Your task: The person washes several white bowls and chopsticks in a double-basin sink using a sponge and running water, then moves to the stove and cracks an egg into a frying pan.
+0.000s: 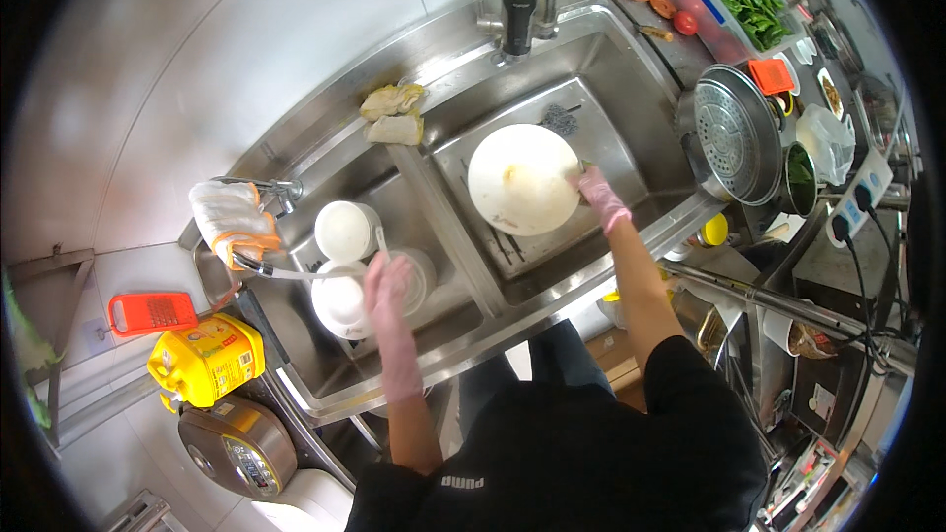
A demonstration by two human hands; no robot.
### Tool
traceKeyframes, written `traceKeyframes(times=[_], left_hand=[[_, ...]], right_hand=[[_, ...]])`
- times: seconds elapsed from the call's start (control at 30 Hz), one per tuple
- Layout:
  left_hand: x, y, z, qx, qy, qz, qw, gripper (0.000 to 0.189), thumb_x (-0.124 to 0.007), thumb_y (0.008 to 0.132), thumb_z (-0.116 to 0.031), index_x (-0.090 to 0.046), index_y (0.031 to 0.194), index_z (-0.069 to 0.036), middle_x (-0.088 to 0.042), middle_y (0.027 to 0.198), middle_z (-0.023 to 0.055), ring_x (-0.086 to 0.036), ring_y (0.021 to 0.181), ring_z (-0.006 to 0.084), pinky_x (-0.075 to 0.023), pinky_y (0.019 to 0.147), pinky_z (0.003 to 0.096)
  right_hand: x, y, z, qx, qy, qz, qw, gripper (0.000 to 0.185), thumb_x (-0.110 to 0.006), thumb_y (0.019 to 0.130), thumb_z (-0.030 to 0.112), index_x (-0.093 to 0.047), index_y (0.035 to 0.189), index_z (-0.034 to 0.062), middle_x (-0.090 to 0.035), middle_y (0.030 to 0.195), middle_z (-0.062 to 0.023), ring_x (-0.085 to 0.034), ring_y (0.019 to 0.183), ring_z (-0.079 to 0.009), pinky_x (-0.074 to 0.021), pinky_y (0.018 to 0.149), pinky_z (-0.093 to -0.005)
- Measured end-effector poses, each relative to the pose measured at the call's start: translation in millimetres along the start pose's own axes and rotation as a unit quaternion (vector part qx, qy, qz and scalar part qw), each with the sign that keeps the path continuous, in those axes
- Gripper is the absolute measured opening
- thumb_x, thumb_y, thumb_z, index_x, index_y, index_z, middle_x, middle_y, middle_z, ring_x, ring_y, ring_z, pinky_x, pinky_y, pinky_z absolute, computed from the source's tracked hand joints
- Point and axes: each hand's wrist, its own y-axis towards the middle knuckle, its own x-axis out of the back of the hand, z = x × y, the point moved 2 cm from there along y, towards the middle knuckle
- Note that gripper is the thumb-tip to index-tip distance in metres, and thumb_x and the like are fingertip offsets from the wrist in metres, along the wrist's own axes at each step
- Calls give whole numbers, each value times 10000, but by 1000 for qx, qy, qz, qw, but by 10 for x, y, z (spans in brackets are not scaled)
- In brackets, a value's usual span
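My right hand (600,196), in a pink glove, grips the right rim of a large white bowl (525,181) over the right sink basin (613,103). A small bit of green shows by its fingers. Behind the bowl, a steel wool scourer (559,120) lies on the basin floor. My left hand (388,288), also gloved and blurred, is over the left basin (451,310). The handle of a white spoon (380,236) rises at its fingertips; whether it is held is unclear. Near this hand are white bowls (344,230), another white dish (336,303) and a translucent container (420,281), partly hidden.
Yellowish cloths (395,129) rest at the divider's back end. A faucet (519,15) stands behind the right basin. A towel (229,218) hangs over the left tap. Right of the sink stand a steamer pot (732,133) and a power strip (861,196); left, a yellow jug (211,358).
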Motion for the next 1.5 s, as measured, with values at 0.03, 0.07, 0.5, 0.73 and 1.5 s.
traceKeyframes(times=[0.03, 0.07, 0.5, 0.73, 1.5], left_hand=[[-235, 71, -36, 24, -43, 70, 996, 498, -484, 967, -227, -369, 1401, -12, -539, 1278, 212, -555, 1151, 292, -435, 986, 371], [-459, 135, -15, 57, -51, 91, 993, 548, -493, 960, -278, -341, 1415, -13, -503, 1319, 211, -515, 1203, 296, -422, 1002, 392], [-1595, 357, 495, 189, -312, 155, 918, 577, -552, 893, -322, -406, 1359, -16, -518, 1324, 132, -493, 1221, 297, -389, 1051, 439], [-1750, 386, 637, 159, -251, 114, 948, 635, -455, 938, -554, -445, 1335, -59, -532, 1285, 100, -498, 1184, 268, -398, 1022, 410], [-1327, 729, 711, 76, -92, 120, 986, 816, -518, 870, -635, -350, 1416, -52, -425, 1410, 106, -400, 1289, 246, -298, 1089, 376]], right_hand=[[169, -105, 275, -11, -36, 23, 999, 420, -699, 778, 124, -589, 1126, -84, -676, 953, -162, -640, 832, -262, -510, 750, -356], [300, -230, 540, -10, -43, 54, 998, 436, -712, 778, 135, -585, 1132, -85, -676, 950, -155, -640, 826, -253, -508, 740, -350], [622, -1122, 1579, 27, -60, -58, 996, 481, -564, 929, 351, -573, 1180, -59, -680, 956, -194, -645, 825, -255, -490, 752, -357], [-623, -1839, 1605, 143, 95, 110, 979, 754, -484, 927, 539, -397, 1345, -82, -501, 1279, -279, -466, 1219, -363, -336, 1041, -396], [-813, -1551, 1388, 32, 161, 223, 961, 620, -552, 927, 315, -352, 1397, -36, -435, 1379, -240, -379, 1318, -316, -246, 1124, -349]])
